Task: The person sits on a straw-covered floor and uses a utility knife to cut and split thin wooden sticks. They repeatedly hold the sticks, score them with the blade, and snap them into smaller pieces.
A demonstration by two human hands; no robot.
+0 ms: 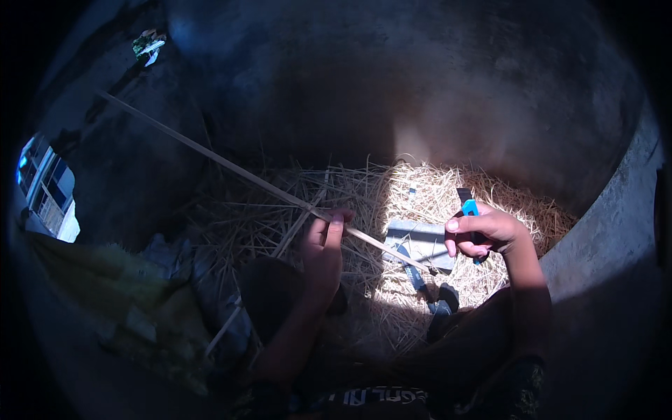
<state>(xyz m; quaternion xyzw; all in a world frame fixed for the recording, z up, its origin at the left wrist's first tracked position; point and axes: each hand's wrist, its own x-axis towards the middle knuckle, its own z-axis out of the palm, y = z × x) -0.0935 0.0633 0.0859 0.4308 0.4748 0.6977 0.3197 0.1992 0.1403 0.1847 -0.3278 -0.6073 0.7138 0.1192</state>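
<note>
My left hand [324,262] pinches a long, thin pale strip of wood or bamboo [210,155] between thumb and fingers. The strip slants from the upper left down to its near end, in the sunlit patch below my right hand. My right hand [495,231] is closed around a blue utility knife [470,208], its dark blade end pointing up. The knife is apart from the strip. Beneath the strip's near end lies a flat grey slab [418,229], partly hidden. A blue and dark object [413,275] beside it is hard to make out.
Loose straw [350,185] covers the floor, with another thin strip [295,229] lying across it. A dark curved wall [301,91] rises in front, and a grey wall [595,245] stands at right. Yellowish-green cloth [119,294] lies at left, below a bright opening [52,189].
</note>
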